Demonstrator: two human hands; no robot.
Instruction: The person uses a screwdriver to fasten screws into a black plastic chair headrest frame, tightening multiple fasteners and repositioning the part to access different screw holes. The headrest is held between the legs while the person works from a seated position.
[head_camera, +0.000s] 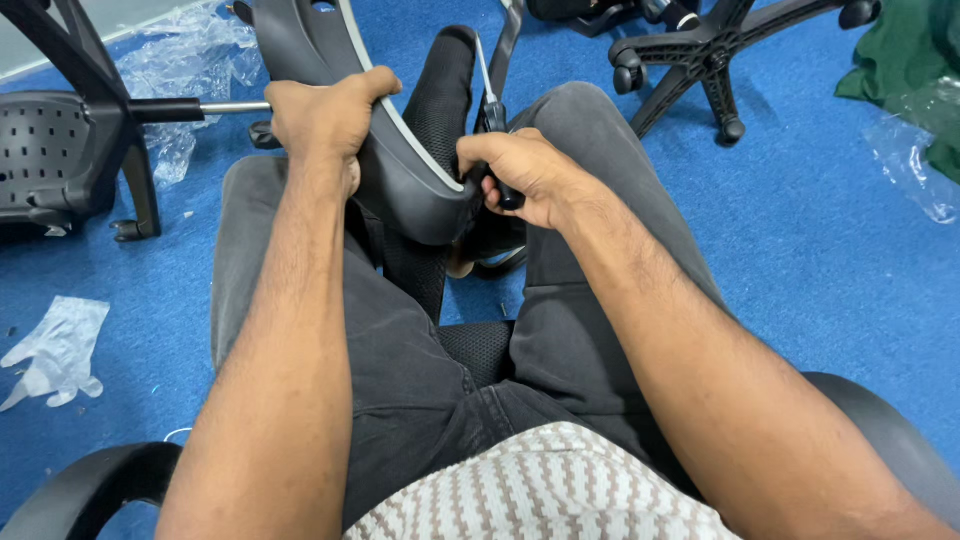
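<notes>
Left hand (325, 118): fingers clenched over the curved black plastic chair armrest (400, 160) edge.
Right hand (525, 175): closed around the black-handled screwdriver (495, 120).
Blue carpet (830, 250): open at right.

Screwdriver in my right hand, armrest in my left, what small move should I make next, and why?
Probably seat the screwdriver tip squarely before turning. Your right hand grips its black handle beside the curved armrest, but the tip's contact point is hidden behind the mesh chair part. Your left hand clamps the armrest, so it looks steady enough.

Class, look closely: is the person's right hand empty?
No: the right hand is closed around the black handle of a screwdriver, held against the grey chair part that the left hand grips.
</notes>
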